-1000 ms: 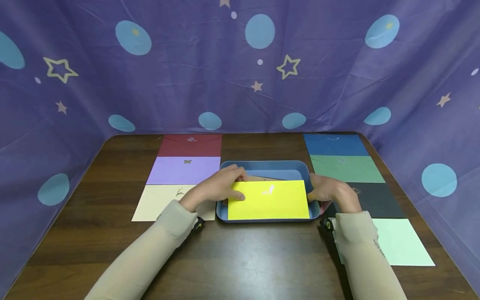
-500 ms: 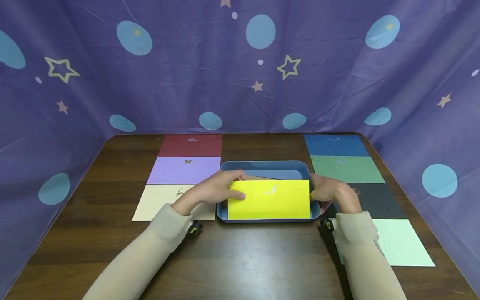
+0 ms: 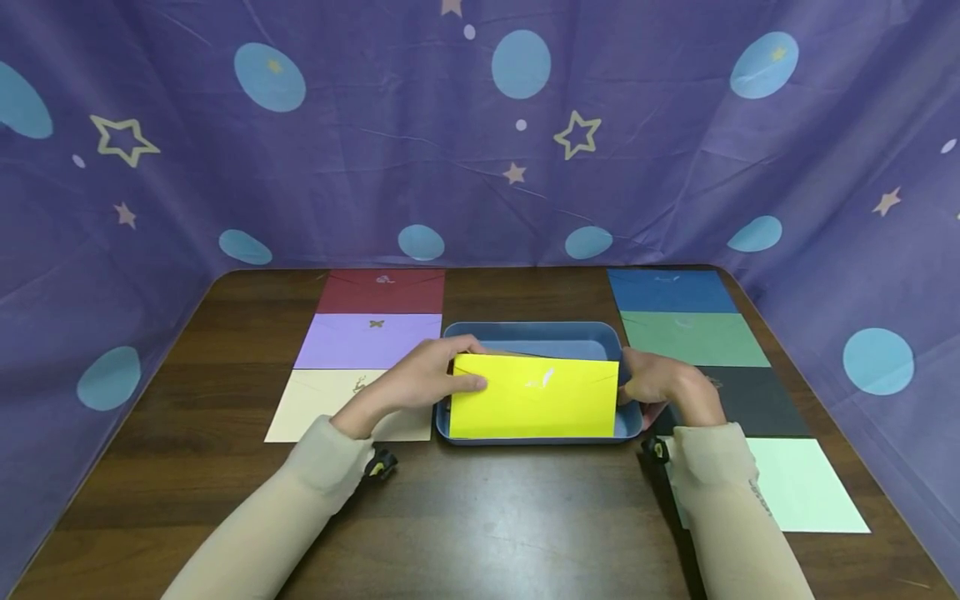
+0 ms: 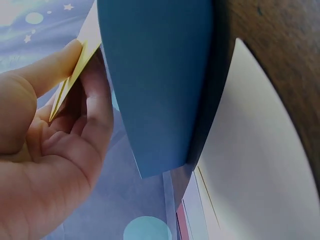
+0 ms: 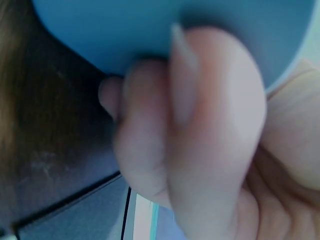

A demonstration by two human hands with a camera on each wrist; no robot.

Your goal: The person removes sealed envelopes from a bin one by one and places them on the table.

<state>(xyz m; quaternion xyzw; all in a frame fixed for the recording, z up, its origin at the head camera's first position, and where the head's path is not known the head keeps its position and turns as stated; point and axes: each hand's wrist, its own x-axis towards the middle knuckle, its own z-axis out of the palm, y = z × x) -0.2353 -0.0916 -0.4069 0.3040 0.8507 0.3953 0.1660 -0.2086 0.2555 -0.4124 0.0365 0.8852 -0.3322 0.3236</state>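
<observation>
My left hand (image 3: 423,375) pinches the left end of a yellow envelope (image 3: 547,408) with a small shiny mark on its flap. In the left wrist view the thumb lies on one face of the yellow envelope (image 4: 75,75) and the fingers are behind it. The envelope is tilted, its left end raised over a blue tray (image 3: 536,344). A sliver of something tan shows behind its top edge; the rest is hidden. My right hand (image 3: 667,387) grips the tray's right side; in the right wrist view, curled fingers (image 5: 215,115) press the outer wall.
Left of the tray lie dark red (image 3: 382,292), lilac (image 3: 367,342) and cream (image 3: 315,408) envelopes in a column. On the right lie blue (image 3: 671,290), green (image 3: 693,337), black (image 3: 757,400) and pale mint (image 3: 806,483) envelopes. A purple curtain (image 3: 337,175) hangs behind the wooden table (image 3: 510,525).
My left hand has drawn back slightly left and raised the yellow envelope's left end, tilting it. The right hand stays at the tray's right side.
</observation>
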